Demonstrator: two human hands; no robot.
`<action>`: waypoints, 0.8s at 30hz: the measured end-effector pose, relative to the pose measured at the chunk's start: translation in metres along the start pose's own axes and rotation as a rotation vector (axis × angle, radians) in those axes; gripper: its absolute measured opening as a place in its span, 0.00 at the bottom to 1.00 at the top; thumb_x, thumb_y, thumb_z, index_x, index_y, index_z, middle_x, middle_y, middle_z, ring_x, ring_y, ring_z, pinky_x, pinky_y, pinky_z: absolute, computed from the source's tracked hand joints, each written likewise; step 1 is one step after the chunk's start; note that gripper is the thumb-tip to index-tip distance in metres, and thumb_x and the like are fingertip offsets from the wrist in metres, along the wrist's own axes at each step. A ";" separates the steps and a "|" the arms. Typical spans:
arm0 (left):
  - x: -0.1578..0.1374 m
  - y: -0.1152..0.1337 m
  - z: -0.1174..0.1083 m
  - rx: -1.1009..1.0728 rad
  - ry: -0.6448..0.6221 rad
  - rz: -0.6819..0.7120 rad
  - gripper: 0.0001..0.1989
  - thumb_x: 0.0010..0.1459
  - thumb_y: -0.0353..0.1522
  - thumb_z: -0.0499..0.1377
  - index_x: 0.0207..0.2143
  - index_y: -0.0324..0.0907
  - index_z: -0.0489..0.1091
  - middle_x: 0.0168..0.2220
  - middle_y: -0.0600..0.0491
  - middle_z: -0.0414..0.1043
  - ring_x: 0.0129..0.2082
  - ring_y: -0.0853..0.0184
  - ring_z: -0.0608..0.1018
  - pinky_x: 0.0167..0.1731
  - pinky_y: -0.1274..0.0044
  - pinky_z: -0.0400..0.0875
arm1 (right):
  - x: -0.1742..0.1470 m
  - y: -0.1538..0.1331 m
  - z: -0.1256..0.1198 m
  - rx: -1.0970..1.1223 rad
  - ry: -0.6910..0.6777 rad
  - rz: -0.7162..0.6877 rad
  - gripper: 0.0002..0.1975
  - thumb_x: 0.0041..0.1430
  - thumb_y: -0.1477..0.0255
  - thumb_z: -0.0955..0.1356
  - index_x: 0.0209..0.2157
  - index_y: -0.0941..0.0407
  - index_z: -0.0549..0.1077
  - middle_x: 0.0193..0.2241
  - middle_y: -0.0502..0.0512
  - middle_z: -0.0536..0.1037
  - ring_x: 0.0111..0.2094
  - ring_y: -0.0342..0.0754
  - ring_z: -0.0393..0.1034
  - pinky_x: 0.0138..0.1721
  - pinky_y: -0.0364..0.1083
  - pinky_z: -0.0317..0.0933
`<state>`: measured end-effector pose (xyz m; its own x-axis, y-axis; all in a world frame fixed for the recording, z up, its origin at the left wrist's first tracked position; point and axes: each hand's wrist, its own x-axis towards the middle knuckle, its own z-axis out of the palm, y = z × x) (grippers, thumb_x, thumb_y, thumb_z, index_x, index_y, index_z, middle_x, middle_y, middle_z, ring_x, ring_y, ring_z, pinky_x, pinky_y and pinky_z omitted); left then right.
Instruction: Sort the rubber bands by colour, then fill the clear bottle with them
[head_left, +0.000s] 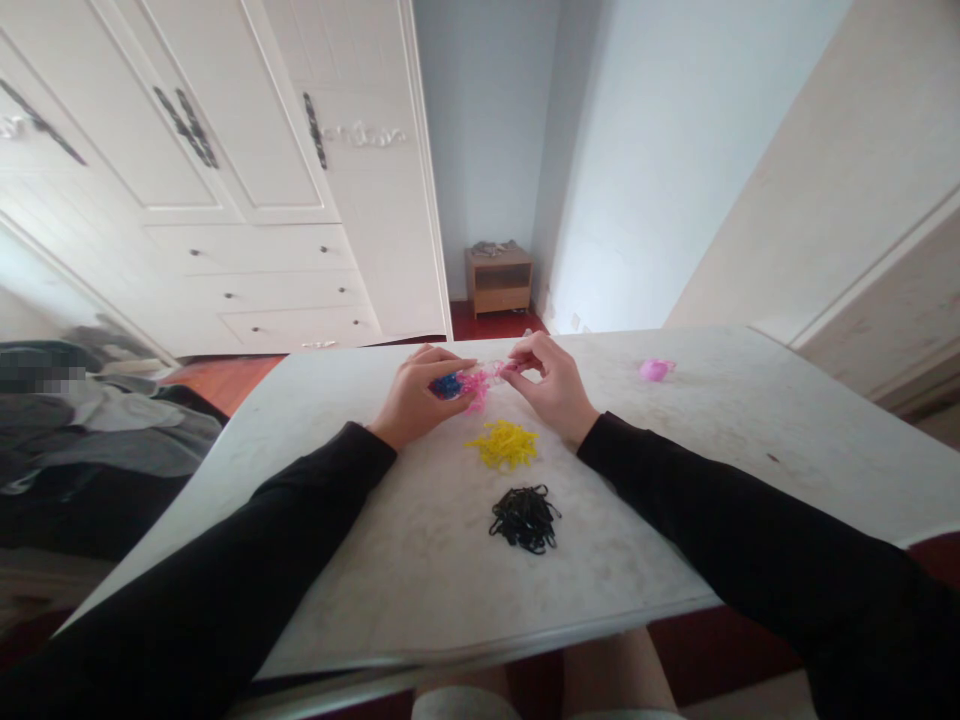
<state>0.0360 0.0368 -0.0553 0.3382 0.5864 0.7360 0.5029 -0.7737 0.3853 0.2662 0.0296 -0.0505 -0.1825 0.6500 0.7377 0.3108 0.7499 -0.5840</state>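
Observation:
My left hand lies on the far part of the table, its thumb and fingers apart and curved around a blue heap and a pink heap of small bands. Across from it, my right hand pinches thumb and fingertips together at the edge of the pink strands; what is between them is too small to make out. Nearer to me lies a pile of yellow bands. Closer still is a pile of black elastic bands, some showing as loops.
The pale table has rounded corners and a stained top. A small pink-purple object sits at its far right. Dark and grey cloth is heaped left of the table. Beyond stand a white wardrobe and a wooden nightstand.

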 end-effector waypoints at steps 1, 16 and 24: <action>0.000 0.000 0.000 -0.002 -0.002 0.002 0.16 0.53 0.33 0.69 0.46 0.46 0.81 0.38 0.49 0.81 0.38 0.62 0.78 0.41 0.68 0.75 | 0.000 0.000 0.000 0.014 0.003 0.005 0.06 0.61 0.71 0.73 0.35 0.53 0.71 0.33 0.49 0.74 0.35 0.46 0.72 0.39 0.48 0.71; 0.001 0.000 0.000 -0.009 -0.005 0.006 0.16 0.54 0.33 0.69 0.46 0.46 0.81 0.39 0.49 0.81 0.38 0.63 0.78 0.41 0.69 0.76 | -0.002 -0.001 0.001 0.021 -0.005 0.020 0.03 0.63 0.71 0.71 0.35 0.53 0.74 0.32 0.50 0.79 0.34 0.46 0.73 0.39 0.49 0.70; 0.002 0.000 0.000 -0.038 0.078 -0.055 0.14 0.55 0.35 0.69 0.45 0.44 0.78 0.39 0.50 0.81 0.38 0.63 0.80 0.42 0.68 0.76 | 0.000 -0.008 -0.003 -0.036 0.114 -0.047 0.03 0.67 0.73 0.65 0.37 0.51 0.71 0.36 0.52 0.75 0.41 0.48 0.72 0.43 0.51 0.70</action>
<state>0.0366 0.0380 -0.0545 0.2475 0.6091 0.7535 0.4878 -0.7503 0.4462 0.2667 0.0230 -0.0449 -0.0911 0.5949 0.7986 0.3377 0.7729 -0.5372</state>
